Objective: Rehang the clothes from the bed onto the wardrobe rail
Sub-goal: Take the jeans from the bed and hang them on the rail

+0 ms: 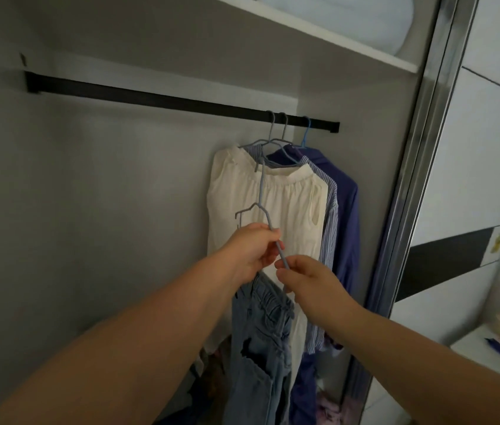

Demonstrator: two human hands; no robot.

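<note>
left hand (250,251) and right hand (305,276) fingers pinch hanger (268,222) carrying jeans (261,342) | hook points up | rail (162,99) above, bare stretch up-left

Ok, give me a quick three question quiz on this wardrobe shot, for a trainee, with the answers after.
1. True or false: the jeans already hang from the rail.
2. How many hangers are hooked on the rail?
3. Which garment hangs nearest the bare stretch of the rail? A) cream garment B) striped shirt C) dark blue shirt

Key
1. False: the left hand and right hand both grip the grey hanger carrying the jeans, and its hook is below the rail.
2. Three.
3. A.
</note>
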